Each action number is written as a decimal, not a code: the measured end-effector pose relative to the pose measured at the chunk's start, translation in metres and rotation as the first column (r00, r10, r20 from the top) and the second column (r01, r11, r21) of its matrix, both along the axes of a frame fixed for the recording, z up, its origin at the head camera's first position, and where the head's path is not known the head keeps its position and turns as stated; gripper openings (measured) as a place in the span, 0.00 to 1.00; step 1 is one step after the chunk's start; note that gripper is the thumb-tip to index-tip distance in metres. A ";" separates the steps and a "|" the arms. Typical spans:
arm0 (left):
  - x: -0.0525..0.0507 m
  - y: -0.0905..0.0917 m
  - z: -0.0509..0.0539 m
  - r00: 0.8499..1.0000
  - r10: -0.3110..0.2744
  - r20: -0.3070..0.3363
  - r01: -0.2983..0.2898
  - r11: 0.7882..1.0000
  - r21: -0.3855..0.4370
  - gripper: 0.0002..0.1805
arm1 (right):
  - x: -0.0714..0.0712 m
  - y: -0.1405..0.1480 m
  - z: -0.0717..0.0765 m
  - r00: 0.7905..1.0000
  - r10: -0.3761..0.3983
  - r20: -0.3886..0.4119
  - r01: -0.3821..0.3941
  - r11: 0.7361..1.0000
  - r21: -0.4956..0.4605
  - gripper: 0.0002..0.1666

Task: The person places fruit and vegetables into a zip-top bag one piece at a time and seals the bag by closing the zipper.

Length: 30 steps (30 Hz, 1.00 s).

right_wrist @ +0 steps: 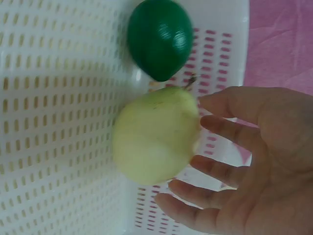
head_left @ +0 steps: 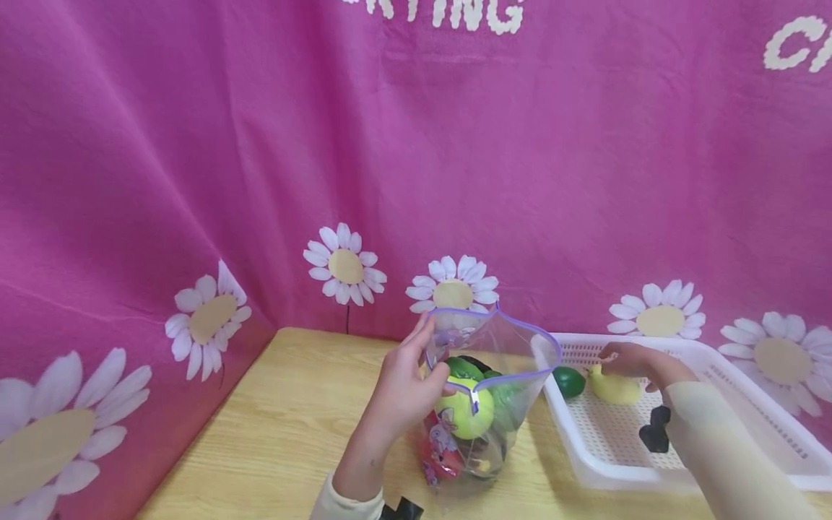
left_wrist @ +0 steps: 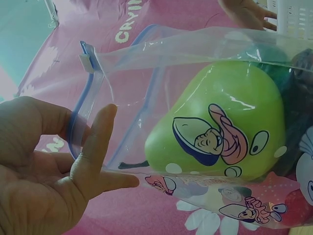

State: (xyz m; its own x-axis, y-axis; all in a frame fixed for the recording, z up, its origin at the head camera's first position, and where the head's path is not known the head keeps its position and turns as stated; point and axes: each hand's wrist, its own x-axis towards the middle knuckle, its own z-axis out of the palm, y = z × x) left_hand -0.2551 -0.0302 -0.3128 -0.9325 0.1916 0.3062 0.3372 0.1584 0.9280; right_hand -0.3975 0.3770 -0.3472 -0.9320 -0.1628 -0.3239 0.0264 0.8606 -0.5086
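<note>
My left hand (head_left: 403,386) grips the purple-edged rim of a clear zip bag (head_left: 529,354), which stands with its mouth spread on the table. Through the plastic show a light green pear (left_wrist: 230,93), darker green items and something red low down; cartoon prints cover part of them. My right hand (head_left: 640,361) is over a white basket, beside a pale yellow pear (right_wrist: 151,139). In the right wrist view its fingers are spread and slightly bent along the pear's side, the fingertips at or very near the skin. A dark green lemon-shaped fruit (right_wrist: 160,39) lies next to the pear.
The white perforated basket (head_left: 585,458) stands right of the bag on a wooden table (head_left: 273,433). A pink cloth (head_left: 552,180) with daisies hangs behind and to the left. Black wrist devices (head_left: 655,431) sit on both forearms.
</note>
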 end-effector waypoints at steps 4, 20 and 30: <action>0.000 0.000 0.000 1.000 -0.003 -0.006 0.003 1.000 0.007 0.38 | 0.006 0.002 -0.007 0.999 -0.031 0.019 0.031 0.999 -0.022 0.33; 0.000 -0.005 0.003 1.000 -0.014 -0.018 0.014 1.000 0.006 0.38 | 0.011 -0.009 -0.014 0.994 -0.106 0.005 0.106 0.988 -0.115 0.38; 0.000 -0.003 0.000 0.999 -0.031 -0.006 0.031 0.999 0.021 0.38 | 0.017 0.000 -0.026 0.998 -0.063 0.018 0.065 0.992 -0.108 0.34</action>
State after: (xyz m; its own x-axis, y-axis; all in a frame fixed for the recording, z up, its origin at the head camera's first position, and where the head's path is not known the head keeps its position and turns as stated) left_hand -0.2547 -0.0336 -0.3125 -0.9244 0.2140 0.3158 0.3471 0.1281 0.9291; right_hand -0.3804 0.3768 -0.3736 -0.9371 -0.1378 -0.3207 0.0876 0.7966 -0.5981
